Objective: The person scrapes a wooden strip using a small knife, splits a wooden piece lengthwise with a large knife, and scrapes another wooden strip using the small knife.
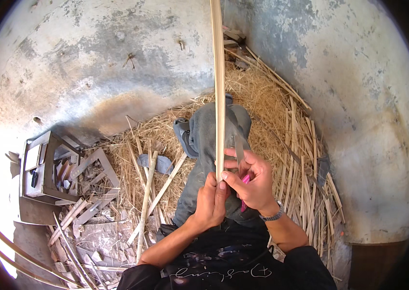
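Note:
A long, pale bamboo strip [219,87] rises from my hands past the top edge of the view, its lower end in front of my lap. My left hand [210,200] is closed round that end, thumb lying along it. Held in my right hand [255,181] is a knife with a pink handle [246,179], its blade [239,147] pointing up and away just right of the strip. The thumb and fingertips of that hand also touch the strip. Part of the handle is hidden by my fingers.
Straw-like shavings [248,92] cover the floor ahead. Many loose strips [306,183] lie along the right wall. A wooden cabinet-like frame [44,164] stands at the left among scraps, near a grey cloth [156,163]. Curved strips [25,263] arch at lower left.

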A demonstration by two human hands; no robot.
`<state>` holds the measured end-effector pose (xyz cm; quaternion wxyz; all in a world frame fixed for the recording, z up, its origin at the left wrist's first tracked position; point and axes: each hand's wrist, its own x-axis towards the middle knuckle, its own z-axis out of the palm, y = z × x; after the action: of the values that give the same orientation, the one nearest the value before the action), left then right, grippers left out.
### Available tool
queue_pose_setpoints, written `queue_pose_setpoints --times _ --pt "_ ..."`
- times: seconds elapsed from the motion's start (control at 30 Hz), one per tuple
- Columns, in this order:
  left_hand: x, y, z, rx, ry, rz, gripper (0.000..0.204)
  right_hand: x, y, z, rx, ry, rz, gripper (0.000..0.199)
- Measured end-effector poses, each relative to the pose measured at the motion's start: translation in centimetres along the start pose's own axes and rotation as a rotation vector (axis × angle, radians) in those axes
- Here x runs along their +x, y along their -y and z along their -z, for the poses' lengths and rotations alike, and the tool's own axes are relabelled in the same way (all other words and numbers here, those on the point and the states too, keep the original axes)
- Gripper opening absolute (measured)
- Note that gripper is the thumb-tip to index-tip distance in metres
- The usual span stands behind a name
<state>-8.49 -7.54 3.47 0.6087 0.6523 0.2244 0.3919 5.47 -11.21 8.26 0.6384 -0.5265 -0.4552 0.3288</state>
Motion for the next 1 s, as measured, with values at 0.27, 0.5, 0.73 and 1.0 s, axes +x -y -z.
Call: queue_pose_setpoints --times 0.27,0.5,0.73,1.0 --pt "0.3 -1.6 1.1 0.244 0.192 0.096 0.026 -0.2 1.0 0.6 -0.047 0.02 -0.063 0.034" --pt "1.2 -1.4 6.6 0.147 -0.339 -0.439 0.056 -1.4 2.5 3.8 -0.106 0.059 -0.132 0.026" --pt "1.8 -4.0 13.2 1.005 -0.861 -1.062 0.065 -1.8 2.9 7.1 -0.497 0.019 -0.038 0.024" --pt "1.3 -2.6 15.9 1.272 -0.031 -0.39 0.037 -2.1 2.6 11.2 -0.954 0.196 0.087 0.016"
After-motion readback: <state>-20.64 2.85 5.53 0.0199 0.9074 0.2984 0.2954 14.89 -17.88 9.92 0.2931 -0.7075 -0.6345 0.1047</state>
